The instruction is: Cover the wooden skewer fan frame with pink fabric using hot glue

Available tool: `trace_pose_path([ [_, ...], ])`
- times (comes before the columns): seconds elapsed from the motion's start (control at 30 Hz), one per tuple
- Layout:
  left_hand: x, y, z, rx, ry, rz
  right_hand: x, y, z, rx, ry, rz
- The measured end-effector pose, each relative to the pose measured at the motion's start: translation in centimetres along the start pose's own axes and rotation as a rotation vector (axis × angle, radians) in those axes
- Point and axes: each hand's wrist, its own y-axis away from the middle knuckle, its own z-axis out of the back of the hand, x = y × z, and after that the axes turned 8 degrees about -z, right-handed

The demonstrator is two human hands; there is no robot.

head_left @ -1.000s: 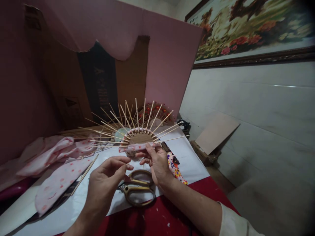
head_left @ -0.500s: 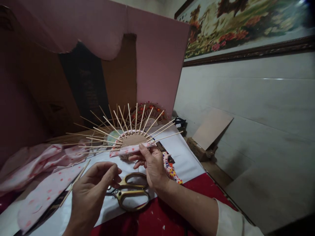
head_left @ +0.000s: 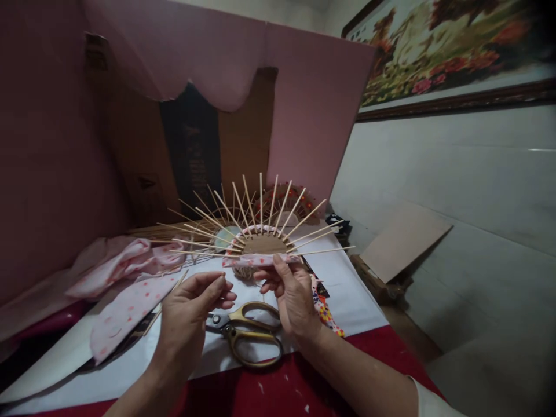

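My right hand (head_left: 295,298) pinches the fabric-wrapped lower edge of a cardboard half-disc (head_left: 263,243), thumb in front. Thin wooden sticks (head_left: 260,202) fan outward from its curved rim, and pink dotted fabric (head_left: 245,262) covers the straight edge. To the left, my left hand (head_left: 191,310) is raised with thumb and forefinger pressed together, apart from the half-disc. Whatever lies between those fingertips, if anything, is too small to make out. Between and below the hands, scissors with bronze-coloured handles (head_left: 255,363) lie on the white cloth.
Pink dotted fabric (head_left: 130,310) lies at left, with loose sticks beside it. Behind stand a second, red-beaded fan shape (head_left: 310,202) and a large pink-and-brown cardboard panel (head_left: 317,110). Flowered fabric (head_left: 328,315) rests by my right wrist. A cardboard sheet (head_left: 403,240) leans against the wall.
The camera view has turned left, so everything sits further right in the picture. My right hand keeps its hold on the half-disc; my left hand stays pinched and is slightly nearer the half-disc.
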Motion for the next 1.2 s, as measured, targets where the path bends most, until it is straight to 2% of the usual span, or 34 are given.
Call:
trace_pose_path([
  [0.43,-0.5,-0.8,0.9,-0.01,0.201,0.237,-0.3,0.3,0.2,-0.02,0.019,-0.015],
  [0.6,-0.6,-1.3,0.9,-0.053,0.245,0.327,-0.3,0.3,0.3,0.001,0.025,-0.012],
  [0.9,-0.6,-1.1,1.1,0.001,0.218,0.203,-0.4,0.4,0.3,-0.014,0.035,-0.021],
  [1.2,-0.4,-1.1,0.9,0.007,0.188,0.214,-0.5,0.5,0.1,-0.006,0.032,-0.025],
])
